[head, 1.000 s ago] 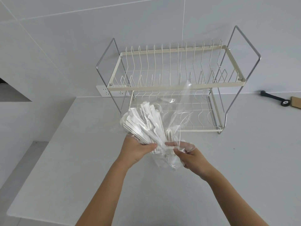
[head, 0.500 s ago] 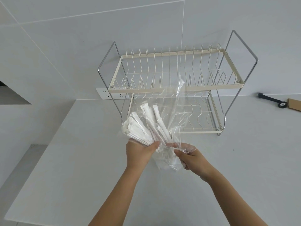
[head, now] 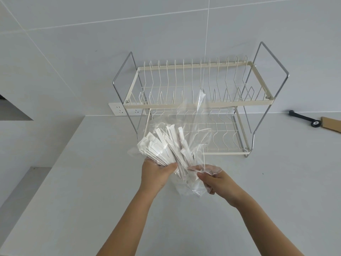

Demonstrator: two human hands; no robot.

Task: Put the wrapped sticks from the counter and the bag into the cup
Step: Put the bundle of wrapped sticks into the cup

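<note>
A clear plastic bag (head: 198, 130) is held up above the white counter (head: 92, 191), in front of the dish rack. A fanned bundle of several white paper-wrapped sticks (head: 166, 145) sits inside it, their tips pointing up and to the left. My left hand (head: 156, 172) grips the bundle's lower end through the bag's left side. My right hand (head: 214, 183) pinches the crumpled bottom of the bag, just right of the sticks. No cup is in view.
A two-tier cream wire dish rack (head: 195, 104) stands against the tiled wall behind the bag. A white wall socket (head: 125, 109) sits left of it. A black-handled tool (head: 304, 119) and a cardboard piece (head: 332, 124) lie at the far right. The counter's left edge (head: 36, 183) drops off.
The fan of sticks has tilted slightly more upright and my left hand has shifted its grip on the bundle. My right hand stays on the bag's bottom.
</note>
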